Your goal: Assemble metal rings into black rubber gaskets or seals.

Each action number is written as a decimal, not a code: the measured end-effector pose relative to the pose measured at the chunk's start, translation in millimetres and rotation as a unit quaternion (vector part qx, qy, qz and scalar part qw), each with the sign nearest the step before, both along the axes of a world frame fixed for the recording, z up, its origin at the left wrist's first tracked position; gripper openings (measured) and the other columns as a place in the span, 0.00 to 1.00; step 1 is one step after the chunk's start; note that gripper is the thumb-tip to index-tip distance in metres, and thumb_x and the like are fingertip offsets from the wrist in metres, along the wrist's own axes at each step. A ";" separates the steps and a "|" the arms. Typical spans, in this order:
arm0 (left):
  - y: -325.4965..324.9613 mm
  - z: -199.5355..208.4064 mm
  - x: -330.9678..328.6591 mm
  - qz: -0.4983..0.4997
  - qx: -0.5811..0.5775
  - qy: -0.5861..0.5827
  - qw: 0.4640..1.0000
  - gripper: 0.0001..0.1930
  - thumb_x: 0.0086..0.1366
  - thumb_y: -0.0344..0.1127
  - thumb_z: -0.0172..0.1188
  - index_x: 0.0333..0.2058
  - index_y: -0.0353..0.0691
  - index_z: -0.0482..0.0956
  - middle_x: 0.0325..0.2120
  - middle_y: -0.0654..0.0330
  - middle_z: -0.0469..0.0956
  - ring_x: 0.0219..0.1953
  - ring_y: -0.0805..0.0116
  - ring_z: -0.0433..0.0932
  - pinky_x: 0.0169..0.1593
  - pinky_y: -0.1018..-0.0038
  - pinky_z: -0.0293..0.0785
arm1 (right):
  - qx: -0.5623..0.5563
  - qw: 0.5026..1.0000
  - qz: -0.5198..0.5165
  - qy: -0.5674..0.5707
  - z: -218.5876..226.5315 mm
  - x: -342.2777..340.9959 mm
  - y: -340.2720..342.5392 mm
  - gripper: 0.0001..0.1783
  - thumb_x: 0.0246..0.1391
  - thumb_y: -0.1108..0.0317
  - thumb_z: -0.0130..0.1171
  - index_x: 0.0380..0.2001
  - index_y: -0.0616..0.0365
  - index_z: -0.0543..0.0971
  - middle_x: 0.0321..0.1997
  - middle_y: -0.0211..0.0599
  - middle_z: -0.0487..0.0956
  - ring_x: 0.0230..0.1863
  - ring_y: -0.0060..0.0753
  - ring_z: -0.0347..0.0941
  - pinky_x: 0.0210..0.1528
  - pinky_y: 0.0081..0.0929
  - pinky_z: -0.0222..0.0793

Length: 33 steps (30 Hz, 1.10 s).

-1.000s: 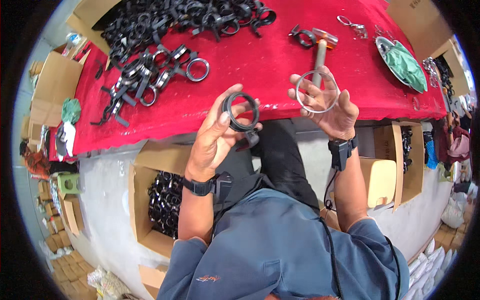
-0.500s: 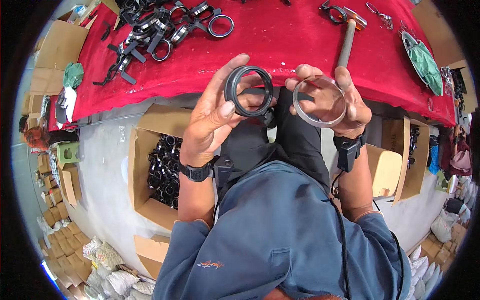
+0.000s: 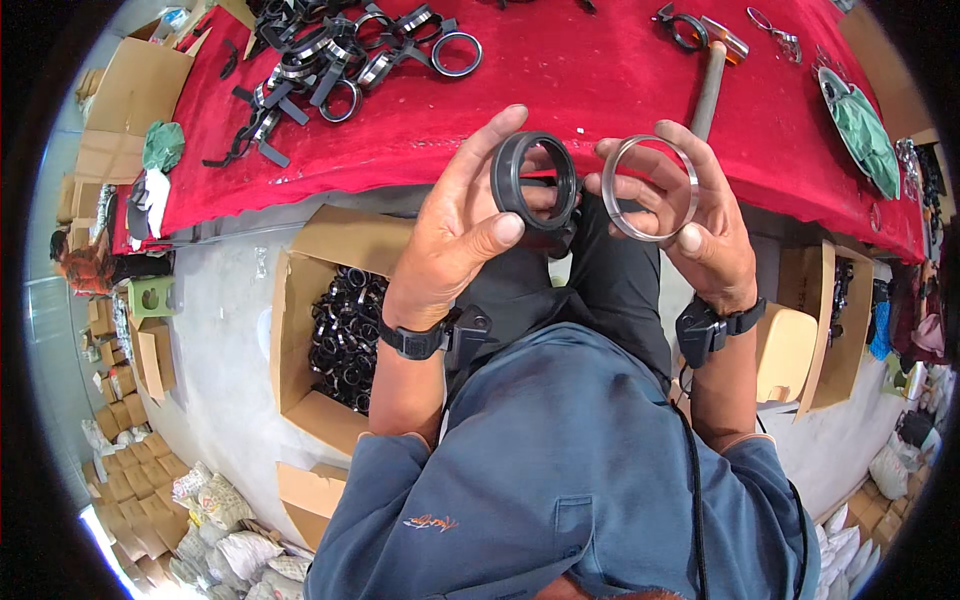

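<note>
My left hand grips a thick black ring between thumb and fingers, its opening tilted toward the right. A thinner shiny metal ring is held in my right hand, with the thumb at its lower rim and the fingers behind it. The two rings stand side by side above my lap, a small gap between them. Past my right hand, a hammer lies on the red cloth with its handle pointing toward me.
Black parts with metal rings are piled on the red-covered table at the far left. An open cardboard box of black rings stands left of my legs. At the right are a green cloth bundle and another box.
The two rings have come closer together. My right hand has turned the metal ring to stand more upright. My left hand has shifted right with the black ring, which now faces more sideways.
</note>
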<state>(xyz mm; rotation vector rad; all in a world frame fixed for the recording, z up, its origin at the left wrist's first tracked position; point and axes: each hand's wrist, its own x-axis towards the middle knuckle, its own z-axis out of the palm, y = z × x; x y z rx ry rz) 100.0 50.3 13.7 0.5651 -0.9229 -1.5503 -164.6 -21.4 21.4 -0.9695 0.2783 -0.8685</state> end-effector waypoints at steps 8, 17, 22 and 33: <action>1.6 9.2 -11.1 0.050 -0.048 -0.118 0.991 0.50 0.60 0.26 0.79 0.76 0.34 0.59 0.69 0.49 0.70 0.69 0.54 0.74 0.73 0.58 0.70 | -0.060 0.990 -0.081 0.101 4.2 0.9 14.3 0.57 0.53 0.52 0.82 0.77 0.66 0.61 0.70 0.60 0.74 0.68 0.50 0.76 0.68 0.44 0.77; 4.8 5.9 -11.9 0.074 -0.083 -0.194 0.975 0.50 0.52 0.26 0.83 0.73 0.34 0.66 0.70 0.50 0.71 0.70 0.55 0.73 0.74 0.56 0.70 | -0.055 0.992 -0.055 0.101 7.8 6.0 19.7 0.52 0.55 0.64 0.80 0.76 0.65 0.62 0.71 0.55 0.74 0.70 0.43 0.74 0.70 0.42 0.74; 8.3 6.2 -7.9 0.090 -0.078 -0.200 0.973 0.50 0.52 0.26 0.83 0.73 0.34 0.67 0.69 0.50 0.72 0.69 0.55 0.74 0.73 0.56 0.71 | -0.100 0.989 -0.063 0.085 2.0 10.7 20.7 0.50 0.55 0.66 0.79 0.76 0.65 0.63 0.74 0.56 0.71 0.74 0.46 0.70 0.74 0.46 0.69; 8.6 2.9 -7.8 0.103 -0.114 -0.251 0.956 0.50 0.49 0.22 0.83 0.71 0.33 0.69 0.69 0.47 0.72 0.70 0.55 0.74 0.72 0.58 0.73 | -0.160 0.980 -0.069 0.097 -6.4 18.2 24.4 0.46 0.57 0.70 0.77 0.75 0.64 0.64 0.78 0.54 0.67 0.78 0.48 0.64 0.80 0.49 0.62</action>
